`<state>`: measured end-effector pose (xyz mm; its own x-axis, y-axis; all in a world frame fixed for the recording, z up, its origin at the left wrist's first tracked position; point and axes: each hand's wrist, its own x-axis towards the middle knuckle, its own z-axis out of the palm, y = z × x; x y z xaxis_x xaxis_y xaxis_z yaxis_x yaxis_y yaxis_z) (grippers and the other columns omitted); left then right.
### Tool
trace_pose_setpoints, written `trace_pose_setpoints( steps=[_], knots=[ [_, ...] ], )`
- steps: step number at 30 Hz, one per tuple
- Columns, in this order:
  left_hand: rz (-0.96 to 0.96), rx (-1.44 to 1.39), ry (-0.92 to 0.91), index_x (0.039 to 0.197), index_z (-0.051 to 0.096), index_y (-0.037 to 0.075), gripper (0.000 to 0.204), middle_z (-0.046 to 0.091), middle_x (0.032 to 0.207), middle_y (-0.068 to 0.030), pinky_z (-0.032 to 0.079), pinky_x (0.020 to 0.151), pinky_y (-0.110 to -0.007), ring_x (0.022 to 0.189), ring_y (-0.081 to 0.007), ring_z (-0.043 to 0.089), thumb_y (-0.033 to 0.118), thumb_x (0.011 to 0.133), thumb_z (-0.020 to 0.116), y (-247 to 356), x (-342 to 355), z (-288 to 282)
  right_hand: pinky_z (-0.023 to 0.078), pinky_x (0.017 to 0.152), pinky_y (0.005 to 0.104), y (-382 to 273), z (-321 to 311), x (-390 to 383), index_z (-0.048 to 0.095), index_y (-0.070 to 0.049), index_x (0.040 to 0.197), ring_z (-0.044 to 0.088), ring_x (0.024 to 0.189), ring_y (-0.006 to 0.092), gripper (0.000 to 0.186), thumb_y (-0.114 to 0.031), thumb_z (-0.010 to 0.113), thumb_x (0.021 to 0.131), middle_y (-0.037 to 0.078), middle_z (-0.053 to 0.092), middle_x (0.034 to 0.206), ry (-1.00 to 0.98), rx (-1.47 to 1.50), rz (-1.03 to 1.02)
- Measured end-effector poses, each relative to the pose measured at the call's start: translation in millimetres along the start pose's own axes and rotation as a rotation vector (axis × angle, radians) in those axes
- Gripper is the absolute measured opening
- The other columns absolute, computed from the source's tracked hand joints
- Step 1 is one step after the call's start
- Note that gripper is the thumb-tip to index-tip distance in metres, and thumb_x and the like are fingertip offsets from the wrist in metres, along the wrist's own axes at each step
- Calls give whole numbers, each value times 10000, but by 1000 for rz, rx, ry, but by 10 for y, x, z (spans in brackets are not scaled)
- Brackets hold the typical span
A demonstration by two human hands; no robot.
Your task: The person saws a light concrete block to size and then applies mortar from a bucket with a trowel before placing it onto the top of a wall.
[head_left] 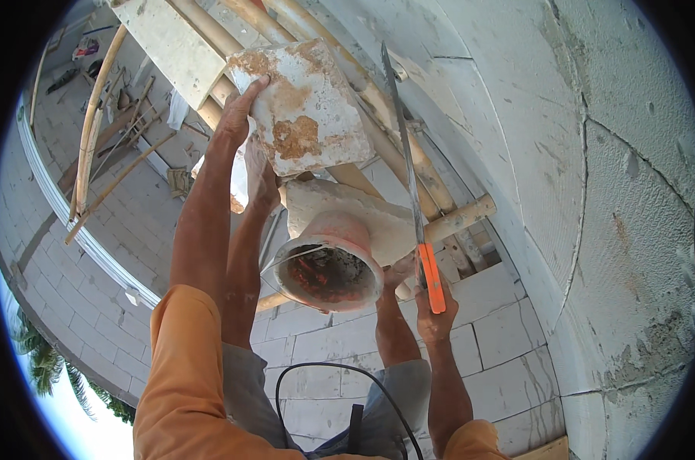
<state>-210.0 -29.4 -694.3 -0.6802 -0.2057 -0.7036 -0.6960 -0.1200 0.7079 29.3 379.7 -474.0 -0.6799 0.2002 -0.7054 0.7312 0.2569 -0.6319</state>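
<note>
My left hand (248, 105) grips the left edge of a pale, squarish block (317, 100) with brown stains, its thumb on the upper face. The block is held tilted above the bamboo poles. My right hand (437, 313) is closed round the orange handle of a handsaw (410, 169). Its long, narrow blade points away from me, just right of the block and apart from it. Between my arms a dirty bucket (338, 228) is tipped with its mouth toward me, grey and reddish residue inside. Behind it lies a rough, pale slab (390, 226).
Bamboo scaffold poles (443, 192) run beneath me, with a pale board (171, 46) at the upper left. A grey block wall (616, 199) rises close on the right. My bare legs straddle the bucket. A black cord (340, 366) loops before my shorts. Far below left is a block-built area with loose poles.
</note>
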Motion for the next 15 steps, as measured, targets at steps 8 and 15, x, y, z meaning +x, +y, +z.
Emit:
trace_pose_setpoints(
  steps=[8, 15],
  knots=[
    [-104, -292, -31, 1325, 564, 19, 600, 631, 1276, -100, 481, 1028, -396, 1162, -245, 609, 260, 834, 810, 41, -40, 87, 541, 662, 274, 646, -848, -977, 478, 89, 1399, 629, 693, 123, 534, 30, 610, 885, 118, 695, 910, 157, -322, 89],
    [-91, -211, -30, 1360, 540, 31, 667, 606, 1324, -100, 439, 1073, -388, 1214, -229, 575, 348, 836, 805, 25, 43, 14, 563, 646, 340, 1498, -1019, -2270, 484, 88, 1378, 696, 719, 229, 543, -11, 650, 870, 226, 706, 1041, 315, -589, 185]
  ],
)
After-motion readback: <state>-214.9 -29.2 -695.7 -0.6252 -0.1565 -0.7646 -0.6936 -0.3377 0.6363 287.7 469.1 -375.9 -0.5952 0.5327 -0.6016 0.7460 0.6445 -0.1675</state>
